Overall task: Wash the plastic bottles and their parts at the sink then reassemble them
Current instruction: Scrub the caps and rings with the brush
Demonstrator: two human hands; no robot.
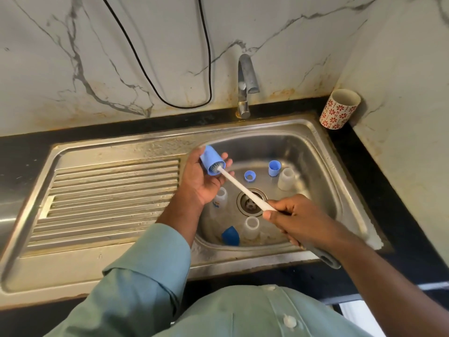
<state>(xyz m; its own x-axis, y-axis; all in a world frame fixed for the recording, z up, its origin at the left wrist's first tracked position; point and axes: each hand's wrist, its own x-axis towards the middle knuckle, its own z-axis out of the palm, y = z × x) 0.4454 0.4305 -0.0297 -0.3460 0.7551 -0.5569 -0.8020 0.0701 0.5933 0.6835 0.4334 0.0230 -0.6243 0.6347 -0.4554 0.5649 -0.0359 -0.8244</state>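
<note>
no legible txt anywhere. clear bottle (220,199) in the sink has a small blue/orange logo, too blurred to read. cup (339,109) on the bench shows a red flower pattern only, no lettering.

A blue cap (211,161) is tilted, mouth toward four o'clock, with the white brush (239,186) bristles inside. In the sink basin (315,152): a blue ring (250,176) and a small blue cap (274,168) at twelve o'clock of the drain, a clear bottle (286,179) at two, another (251,227) at six beside a dark blue cap (230,235), and a third (220,198) at nine.
</note>
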